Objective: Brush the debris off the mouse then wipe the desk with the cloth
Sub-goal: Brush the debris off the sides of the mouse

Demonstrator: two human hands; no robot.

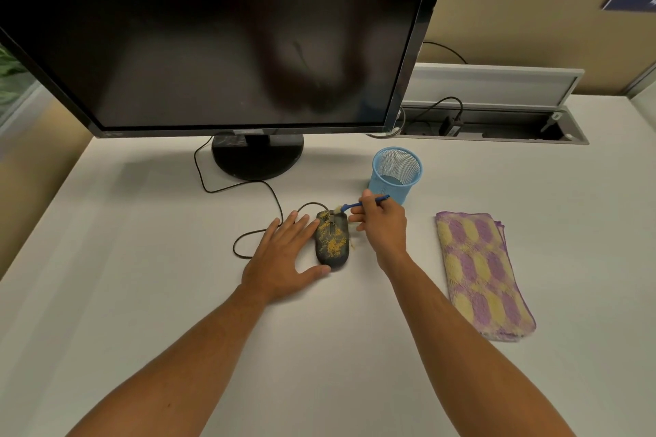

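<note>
At frame centre, the left hand (284,257) lies flat, fingers spread, against the smooth black oval mouse (332,239) speckled with gritty yellow debris (333,241). The right hand (381,222) pinches a thin blue plastic brush (365,203), bristles at the mouse's front. The fluffy purple-yellow folded cloth (482,273) lies at right on the matte white desk (142,259).

The black corded mouse (332,241) lies flat on the white table (149,259), its nose toward the far edge and its top speckled with yellow debris (333,241). A few crumbs lie on the table just beside its right flank. The small blue brush (365,203) is tilted with its pale bristles at the mouse's front right corner. The cloth (481,273), folded, purple with yellow ovals, lies flat well apart on the right.
</note>
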